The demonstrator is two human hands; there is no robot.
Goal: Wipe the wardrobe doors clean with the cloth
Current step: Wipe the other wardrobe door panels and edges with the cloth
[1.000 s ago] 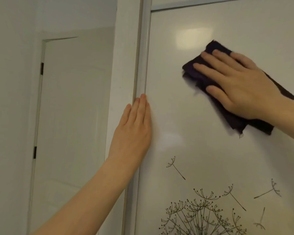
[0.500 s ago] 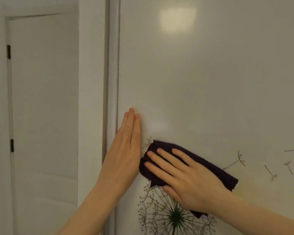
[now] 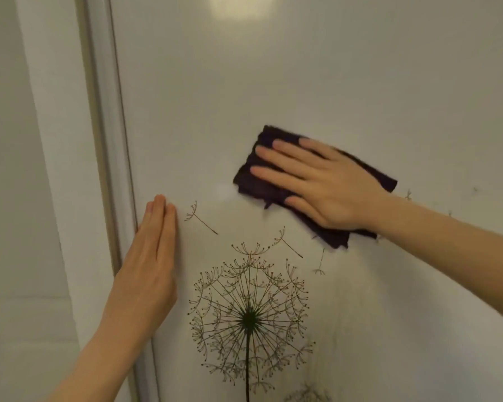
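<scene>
Fingers (image 3: 163,227) of the left hand (image 3: 147,271) lie straight and pressed together, grasping nothing, flat against the wardrobe door (image 3: 302,82) just beside its metal frame edge (image 3: 105,126). Further up and to the right, the right hand (image 3: 325,184) is spread flat, its fingers extended and pinning the dark purple cloth (image 3: 253,175) to the glossy pale panel rather than clenching it. Folded cloth corners stick out beyond the fingertips and below the wrist. Under both hands a printed dandelion (image 3: 249,314) spreads, with loose seeds (image 3: 199,217) drifting between the hands. A soft light reflection (image 3: 238,4) glows at the panel's top.
</scene>
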